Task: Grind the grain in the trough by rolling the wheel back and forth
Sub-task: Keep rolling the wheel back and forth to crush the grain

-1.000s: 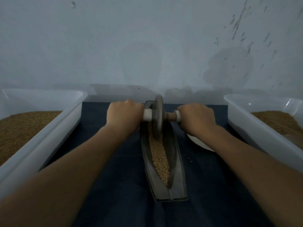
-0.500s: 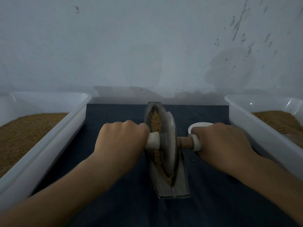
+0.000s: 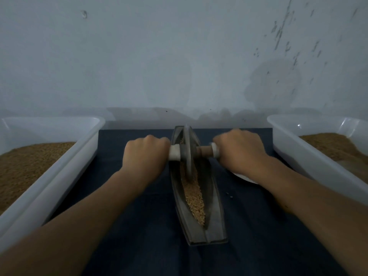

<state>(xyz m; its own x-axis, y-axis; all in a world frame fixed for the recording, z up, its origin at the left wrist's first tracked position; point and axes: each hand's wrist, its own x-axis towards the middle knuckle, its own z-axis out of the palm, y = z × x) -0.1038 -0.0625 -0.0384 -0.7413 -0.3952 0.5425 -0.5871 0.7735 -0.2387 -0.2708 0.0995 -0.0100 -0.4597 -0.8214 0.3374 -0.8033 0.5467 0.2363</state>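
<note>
Together, hands (image 3: 145, 154) (image 3: 241, 151) grip the wheel (image 3: 188, 152) upright in the trough (image 3: 217, 216).

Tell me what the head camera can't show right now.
Head view:
Ends of the handle: wrapped inside the left hand and right hand.
Far-end grain in the trough: behind the wheel.
White object right of the trough: mostly under the right forearm, unidentifiable.
Left bin and right bin: outer parts cut by frame edges.

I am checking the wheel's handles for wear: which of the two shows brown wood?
The right handle, between the wheel and the right hand; the left handle, by the left hand, shows only white.
</note>
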